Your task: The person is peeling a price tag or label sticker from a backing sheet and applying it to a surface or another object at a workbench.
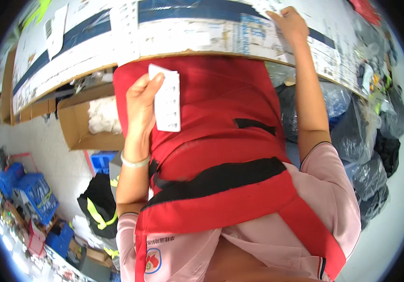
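My left hand (141, 101) is closed on a thin stack of white label sheets (167, 101), thumb on top, held over the red apron (220, 103). Small dark print runs down the sheets. My right hand (293, 27) reaches out to the far side of the cardboard-covered table (202, 40). Its thumb and forefinger are apart, near a torn white patch of the surface; nothing shows clearly between them. More white label strips (125, 30) lie on the table to the left, along with a white slip (57, 32).
Under the table at left stands an open cardboard box (77, 120) with white cloth inside. Dark plastic bags (352, 127) are piled at right. Blue crates (35, 192) and a black-and-yellow garment (99, 207) are on the left. Clear plastic wrap (371, 37) lies at the table's right end.
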Demonstrator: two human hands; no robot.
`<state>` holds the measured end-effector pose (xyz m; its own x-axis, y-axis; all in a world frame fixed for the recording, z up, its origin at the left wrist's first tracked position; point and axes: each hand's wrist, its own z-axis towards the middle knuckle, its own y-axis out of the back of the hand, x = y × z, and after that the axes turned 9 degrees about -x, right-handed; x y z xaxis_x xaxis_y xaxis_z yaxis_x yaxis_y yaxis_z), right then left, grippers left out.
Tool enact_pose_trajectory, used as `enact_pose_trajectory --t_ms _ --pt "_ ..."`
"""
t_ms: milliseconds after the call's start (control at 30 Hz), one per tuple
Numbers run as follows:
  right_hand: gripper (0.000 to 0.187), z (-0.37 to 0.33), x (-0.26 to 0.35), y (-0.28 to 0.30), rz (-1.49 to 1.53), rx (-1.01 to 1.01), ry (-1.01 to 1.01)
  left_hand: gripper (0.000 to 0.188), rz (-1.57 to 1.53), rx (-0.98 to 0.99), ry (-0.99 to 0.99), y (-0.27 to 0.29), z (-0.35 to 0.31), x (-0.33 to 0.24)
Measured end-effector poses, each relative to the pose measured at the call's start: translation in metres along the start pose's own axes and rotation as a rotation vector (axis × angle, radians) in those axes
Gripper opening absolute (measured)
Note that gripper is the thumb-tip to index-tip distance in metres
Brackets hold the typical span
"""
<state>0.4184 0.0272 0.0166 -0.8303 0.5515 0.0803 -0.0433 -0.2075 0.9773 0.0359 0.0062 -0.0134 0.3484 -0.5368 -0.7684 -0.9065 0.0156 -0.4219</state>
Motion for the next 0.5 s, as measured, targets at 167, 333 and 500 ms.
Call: enact_pose_trajectory --t_ms 167,333,500 --pt "0.020 -0.083 0.073 0.011 1.038 0.233 0.155 0.012 -0.010 -0.011 -0.040 0.000 -0.006 -0.003" --pt "0.018 -0.138 0.130 0.029 1.289 0.708 0.171 0.010 0.038 -0.013 -0.112 -0.007 -0.004 -0.001" --pt "0.017 -0.146 0.133 0.021 1.328 0.728 0.162 0.008 0.103 0.018 -0.258 -0.005 -0.006 0.003"
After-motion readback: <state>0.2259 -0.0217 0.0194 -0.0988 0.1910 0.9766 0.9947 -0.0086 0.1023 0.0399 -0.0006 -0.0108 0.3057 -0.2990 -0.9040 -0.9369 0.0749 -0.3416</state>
